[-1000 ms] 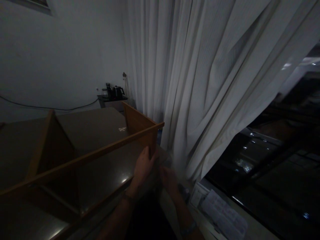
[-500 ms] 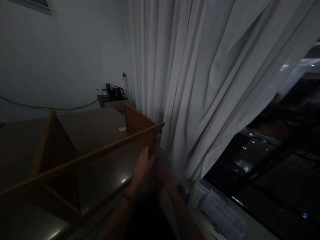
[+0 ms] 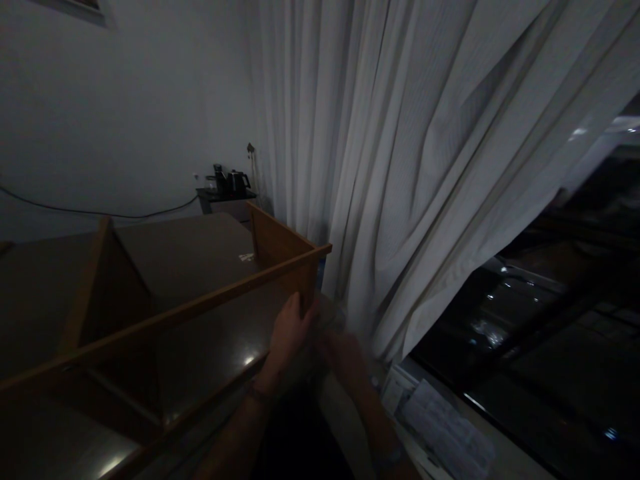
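Observation:
A brown wooden shelf frame (image 3: pixel 210 298) with upright cross panels stretches from the left edge to the middle of the view. At its right end, the fingers of my left hand (image 3: pixel 291 325) are closed around the end panel (image 3: pixel 303 283), thumb side up. My right hand (image 3: pixel 343 352) is just right of that panel, low and close to my left hand. Its fingers are smeared by motion and dim light, so whether it holds anything is hidden. Between the panels shows a glossy dark surface (image 3: pixel 215 347).
White curtains (image 3: pixel 400 180) hang behind and to the right. Beside the far wall, a small dark stand (image 3: pixel 227 196) carries a black kettle (image 3: pixel 237 181). A whitish bundle (image 3: pixel 445 430) lies at the lower right, by dark glass (image 3: pixel 540 373). A cable (image 3: pixel 100 213) runs along the wall.
My right hand has shifted slightly right and up, away from the panel, its fingers blurred. My left hand stays on the end panel. The view has shifted slightly.

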Tool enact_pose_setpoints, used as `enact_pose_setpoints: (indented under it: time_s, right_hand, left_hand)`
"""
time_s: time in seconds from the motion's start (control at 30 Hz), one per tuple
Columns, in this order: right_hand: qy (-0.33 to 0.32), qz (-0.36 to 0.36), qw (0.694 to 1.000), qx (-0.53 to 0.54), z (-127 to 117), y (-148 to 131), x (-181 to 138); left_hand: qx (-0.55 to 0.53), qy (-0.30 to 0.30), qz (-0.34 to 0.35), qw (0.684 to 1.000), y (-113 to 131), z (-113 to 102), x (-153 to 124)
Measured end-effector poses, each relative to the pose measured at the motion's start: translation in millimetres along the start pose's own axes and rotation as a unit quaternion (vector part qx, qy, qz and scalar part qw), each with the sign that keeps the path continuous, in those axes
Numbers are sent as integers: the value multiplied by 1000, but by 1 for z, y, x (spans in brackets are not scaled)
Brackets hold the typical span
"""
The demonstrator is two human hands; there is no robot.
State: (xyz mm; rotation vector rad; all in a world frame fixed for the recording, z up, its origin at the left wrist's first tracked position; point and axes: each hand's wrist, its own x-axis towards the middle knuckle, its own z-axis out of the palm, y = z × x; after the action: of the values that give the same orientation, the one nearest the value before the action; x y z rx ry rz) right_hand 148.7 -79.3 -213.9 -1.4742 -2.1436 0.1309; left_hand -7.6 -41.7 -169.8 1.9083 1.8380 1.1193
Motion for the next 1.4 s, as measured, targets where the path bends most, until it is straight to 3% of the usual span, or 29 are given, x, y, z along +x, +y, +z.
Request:
enact_pose_setpoints:
  time_s: [0.3,0.83,0.93,1.03,1.2,1.33,1.4]
  right_hand:
    - [-13,-47,987,-150,-4,-9,5]
    - [-22,3,989,-146,-6,-21,12]
    - [-14,38,995,-90,0,-20,14]
    - [26,102,993,44,9,-20,13]
    - [62,226,908,347,25,-25,10]
    - [57,251,868,426,30,-27,9]
    - [54,242,870,427,30,-24,9]
  left_hand:
    - [4,0,-6,1000,-4,5,2]
    - [-17,9,1,1000,-7,6,1]
    - [-21,4,-2,1000,-5,5,1]
    - [-21,-4,-8,1000,-4,3,1]
    - [-23,-7,-10,1000,-2,2,1]
    - [-20,-2,-8,1000,-1,0,1]
    - [-19,-1,-5,1000,0,0,1]
